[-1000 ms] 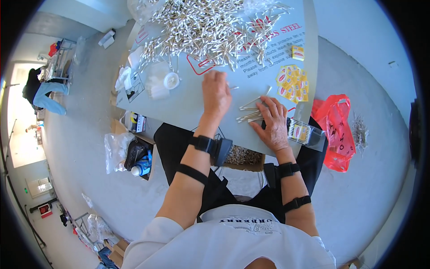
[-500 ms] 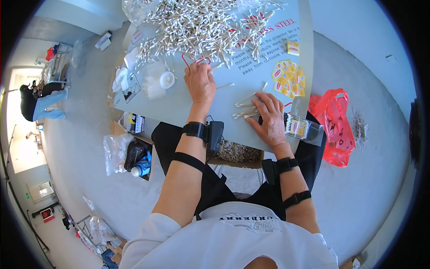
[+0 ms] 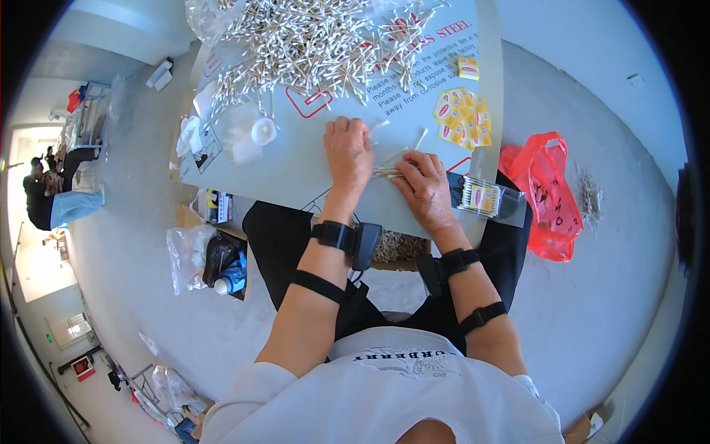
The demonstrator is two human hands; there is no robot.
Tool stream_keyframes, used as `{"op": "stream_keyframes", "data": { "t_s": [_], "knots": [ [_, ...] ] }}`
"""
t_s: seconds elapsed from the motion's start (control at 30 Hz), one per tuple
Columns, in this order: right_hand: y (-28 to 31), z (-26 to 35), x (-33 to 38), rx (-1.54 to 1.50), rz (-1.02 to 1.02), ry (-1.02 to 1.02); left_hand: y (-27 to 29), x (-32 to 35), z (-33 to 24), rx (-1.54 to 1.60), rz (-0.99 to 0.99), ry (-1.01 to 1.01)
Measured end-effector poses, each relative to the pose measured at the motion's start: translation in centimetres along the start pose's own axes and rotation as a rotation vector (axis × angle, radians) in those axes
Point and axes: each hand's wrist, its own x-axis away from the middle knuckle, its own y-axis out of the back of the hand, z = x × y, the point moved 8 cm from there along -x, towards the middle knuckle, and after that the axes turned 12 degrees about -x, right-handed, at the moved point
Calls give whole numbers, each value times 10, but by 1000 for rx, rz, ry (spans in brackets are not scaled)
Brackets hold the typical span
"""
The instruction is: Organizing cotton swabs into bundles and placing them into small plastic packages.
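White double-ended cotton swabs lie in a large heap [image 3: 296,48] on the far part of the metal-coloured table [image 3: 296,174]. My left hand [image 3: 349,153] is over the table's middle, fingers curled together, with a slightly blurred cotton swab [image 3: 379,125] poking out by the fingertips. To its right, my right hand [image 3: 427,191] closes over the right ends of a small bunch of cotton swabs [image 3: 386,172] lying on the table; its fingers partly hide them. One loose swab [image 3: 421,138] lies just beyond the right hand. A clear packet of swabs [image 3: 481,197] with a yellow label is beside my right wrist.
Yellow label cards [image 3: 464,118] spread at the table's right, with a small yellow stack [image 3: 467,68] beyond. Clear plastic containers [image 3: 244,137] stand left. A red plastic bag [image 3: 546,200] hangs off the right side. Below the table is a box of swabs [image 3: 399,248]. Another person [image 3: 55,192] is far left.
My left hand has drawn back from the heap toward my right hand, a swab at its fingertips. The right fingers have come closer together over the small bunch. The whole view has shifted slightly.
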Motion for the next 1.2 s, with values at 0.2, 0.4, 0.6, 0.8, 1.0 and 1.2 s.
{"op": "stream_keyframes", "data": {
  "t_s": [0.2, 0.4, 0.6, 0.8, 1.0, 1.2],
  "knots": [
    [-1, 1, 5, -165, -76, -88, 2, 10, -42, 245, 117, -309],
    [44, -23, -12, -256, -284, -129, 21, 48, -63, 18, 110, -282],
    [34, -30, -23, -49, 46, -51, -2, 63, -62, -73, 282, -228],
    [36, -19, -3, 309, 13, -58, -8, 44, -59, -58, 239, -218],
    [47, -25, -18, 117, -222, -67, -6, 60, -60, -37, 291, -313],
    [7, -29, -44, 81, 1, -31, 6, 63, -49, 105, 173, -179]
  ]
}}
